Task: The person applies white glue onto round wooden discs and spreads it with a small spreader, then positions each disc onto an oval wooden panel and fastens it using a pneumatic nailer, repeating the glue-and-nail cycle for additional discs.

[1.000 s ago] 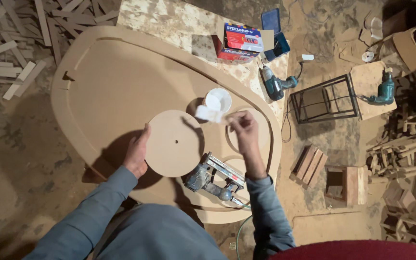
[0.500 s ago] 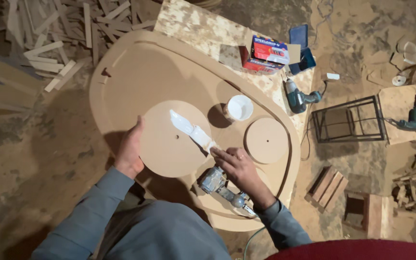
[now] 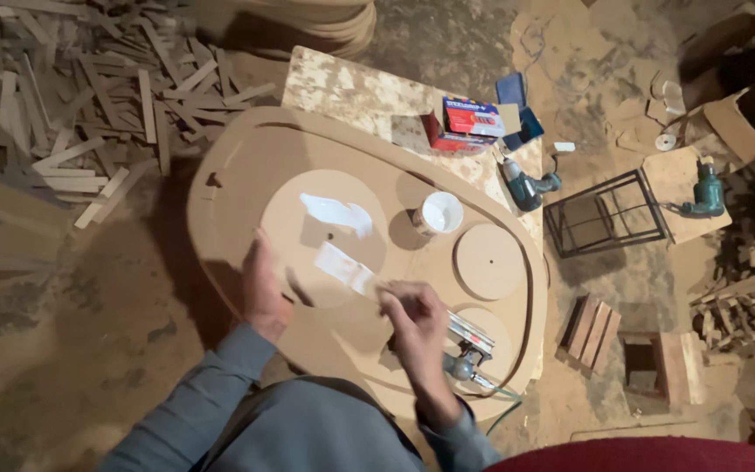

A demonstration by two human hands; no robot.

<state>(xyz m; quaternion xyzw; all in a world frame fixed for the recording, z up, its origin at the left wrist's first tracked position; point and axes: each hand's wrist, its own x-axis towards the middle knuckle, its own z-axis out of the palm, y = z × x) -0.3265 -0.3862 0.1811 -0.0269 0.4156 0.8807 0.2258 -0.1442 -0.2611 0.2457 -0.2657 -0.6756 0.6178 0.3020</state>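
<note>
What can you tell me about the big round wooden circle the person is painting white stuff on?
The round disc is a flat, tan fibreboard circle lying on a larger oval board. It has a small dark hole near its middle and two wet white smears. The left hand presses its near edge, and the right hand spreads white paste on it with a brush. A white cup stands beside it.

The right hand [image 3: 412, 316] was blurry, so what it held could not be told. It covered one end of the nail gun [image 3: 465, 345]. The left hand [image 3: 262, 288] hid a bit of the big round board [image 3: 325, 236]. At 12 o'clock, the stack of boards [image 3: 294, 17] was cut off by the edge.
</note>
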